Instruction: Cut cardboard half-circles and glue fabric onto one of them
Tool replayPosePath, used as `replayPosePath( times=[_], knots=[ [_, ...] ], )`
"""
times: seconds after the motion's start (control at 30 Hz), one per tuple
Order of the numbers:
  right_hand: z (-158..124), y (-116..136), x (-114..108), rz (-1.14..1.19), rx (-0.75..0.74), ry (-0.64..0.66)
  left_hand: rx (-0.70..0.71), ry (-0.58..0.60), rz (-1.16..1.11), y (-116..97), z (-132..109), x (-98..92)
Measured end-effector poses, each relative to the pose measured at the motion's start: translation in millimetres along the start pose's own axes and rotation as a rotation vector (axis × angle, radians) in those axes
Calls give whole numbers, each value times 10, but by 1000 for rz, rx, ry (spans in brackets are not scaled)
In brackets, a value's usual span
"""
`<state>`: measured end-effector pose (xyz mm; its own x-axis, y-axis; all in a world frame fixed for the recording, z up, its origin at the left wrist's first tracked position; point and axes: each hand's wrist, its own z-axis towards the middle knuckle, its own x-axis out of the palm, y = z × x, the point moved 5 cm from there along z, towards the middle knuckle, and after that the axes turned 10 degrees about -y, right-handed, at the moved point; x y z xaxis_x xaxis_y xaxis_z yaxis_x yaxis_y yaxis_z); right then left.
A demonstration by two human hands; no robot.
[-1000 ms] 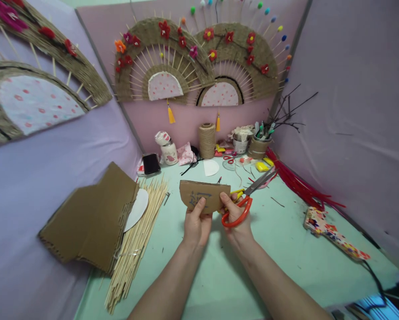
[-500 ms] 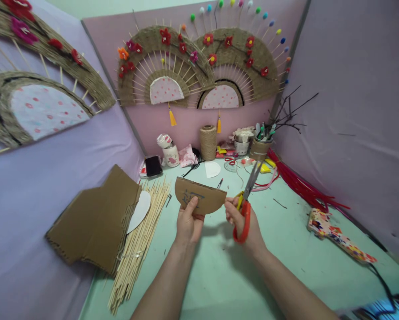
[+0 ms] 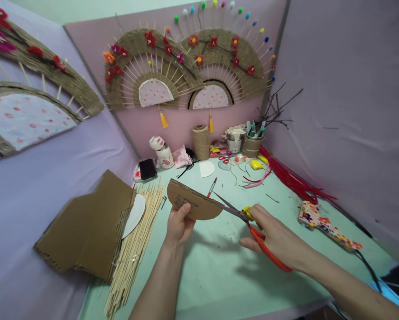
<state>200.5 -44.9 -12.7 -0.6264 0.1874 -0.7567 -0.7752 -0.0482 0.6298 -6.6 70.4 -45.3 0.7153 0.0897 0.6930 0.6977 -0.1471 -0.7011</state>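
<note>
Left hand [image 3: 180, 223] clamps the card [image 3: 204, 210]; right hand [image 3: 279, 235], apart from it, grips scissors [image 3: 244, 216]. I see the card's long edge slope rightward, down toward their parted blades [image 3: 233, 210].

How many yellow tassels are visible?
2: one yellow tassel hangs below the left fan on the pink wall, the other tassel below the right fan. A third fan, cut off at left, might hide another.
</note>
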Motion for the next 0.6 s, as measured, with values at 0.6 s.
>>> replayPosePath(
  times=[0.6],
  knots=[
    [-43, 47, -53, -159, 36, -45, -20, 25, 37, 30, -14, 6]
  ],
)
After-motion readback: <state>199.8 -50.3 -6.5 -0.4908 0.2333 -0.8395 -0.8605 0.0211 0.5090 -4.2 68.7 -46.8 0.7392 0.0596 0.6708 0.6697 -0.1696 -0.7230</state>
